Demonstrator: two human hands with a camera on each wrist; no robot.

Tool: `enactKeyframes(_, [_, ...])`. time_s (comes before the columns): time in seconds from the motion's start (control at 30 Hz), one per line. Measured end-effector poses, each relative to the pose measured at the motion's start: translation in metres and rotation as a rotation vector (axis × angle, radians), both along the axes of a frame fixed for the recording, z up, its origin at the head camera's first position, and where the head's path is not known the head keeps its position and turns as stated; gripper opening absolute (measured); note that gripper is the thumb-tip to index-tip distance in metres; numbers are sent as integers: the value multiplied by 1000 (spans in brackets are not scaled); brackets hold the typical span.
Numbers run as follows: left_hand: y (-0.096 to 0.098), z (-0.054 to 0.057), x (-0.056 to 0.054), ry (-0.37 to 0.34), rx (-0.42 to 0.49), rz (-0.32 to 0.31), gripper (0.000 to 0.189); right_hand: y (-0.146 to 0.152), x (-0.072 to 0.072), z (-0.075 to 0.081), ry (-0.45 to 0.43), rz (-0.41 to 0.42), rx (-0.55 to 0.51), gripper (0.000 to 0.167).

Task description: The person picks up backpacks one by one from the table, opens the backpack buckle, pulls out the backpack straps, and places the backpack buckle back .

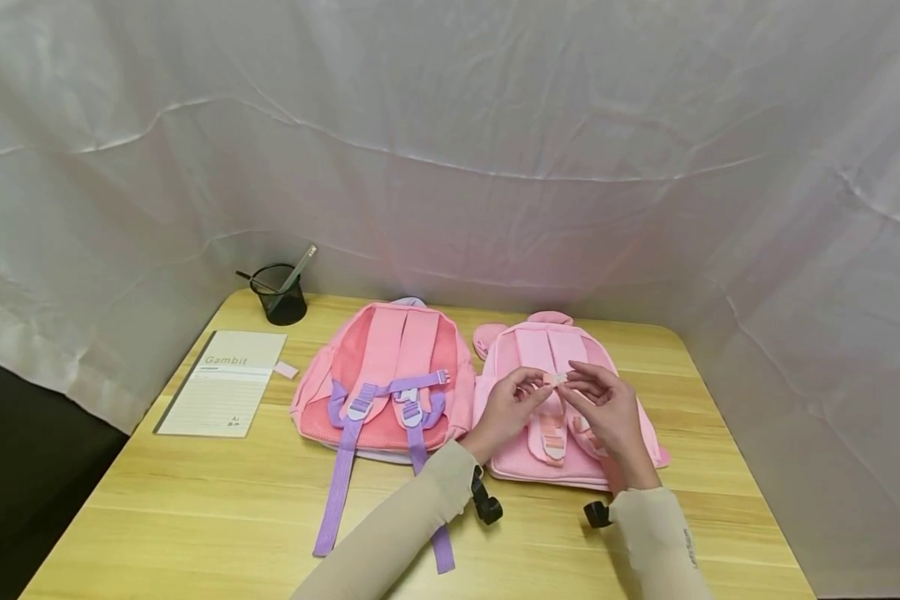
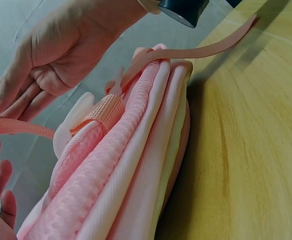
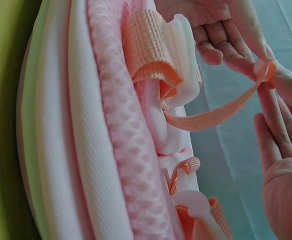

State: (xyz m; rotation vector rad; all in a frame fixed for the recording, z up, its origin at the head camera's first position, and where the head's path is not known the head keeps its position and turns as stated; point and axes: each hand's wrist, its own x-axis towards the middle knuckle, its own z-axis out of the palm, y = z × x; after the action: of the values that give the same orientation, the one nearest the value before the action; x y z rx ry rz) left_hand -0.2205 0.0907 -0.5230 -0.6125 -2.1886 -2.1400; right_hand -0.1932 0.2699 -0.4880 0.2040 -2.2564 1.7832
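A light pink backpack [image 1: 508,460] lies straps up on the table. Above it, my left hand [image 1: 512,407] pinches one side of a small whitish buckle [image 1: 556,379] on a peach webbing strap [image 3: 221,114]. From the other side, the fingertips of my right hand [image 1: 607,408] pinch the same buckle. The fingers partly cover the buckle, so whether its halves are joined cannot be told. White strap adjusters [image 3: 186,60] with peach webbing sit on the shoulder straps below the hands.
A coral pink backpack [image 1: 311,396] with purple straps [image 1: 337,500] lies to the left, its strap ends trailing toward the table's front. Farther left are a notebook [image 1: 225,392], a small pink eraser-like block [image 1: 286,369] and a black mesh pen holder [image 1: 285,308]. Grey curtains [image 1: 450,208] enclose the table.
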Motion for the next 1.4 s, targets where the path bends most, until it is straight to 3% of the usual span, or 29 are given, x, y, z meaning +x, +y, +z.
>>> enactKeyframes(0.23, [-2, -9, -4, 15, 20, -17, 23, -1, -1, 0, 4, -2, -6, 49])
enactKeyframes(0.53, [-2, -9, -4, 23, 16, -31, 25, -2, -1, 3, -10, 8, -14, 51])
enactKeyframes(0.77, [-1, -10, -4, 35, 0, -26, 27, 1, -2, 5, -4, 43, 84, 37])
enactKeyframes(0.93, [2, -10, -2, 48, -68, 8, 28, 2, -2, 5, -5, 19, 101, 31])
enactKeyframes(1.0, [3, -10, 0, 89, -132, 39, 22, 2, -1, 5, -19, 3, 97, 30])
enactKeyframes(1.2, [9, -7, 6, 302, -375, 188, 10, 0, -1, 4, -33, -12, 104, 31])
enactKeyframes(1.4, [8, -6, 8, 335, -385, 221, 7, 0, 0, 3, -32, -17, 105, 30])
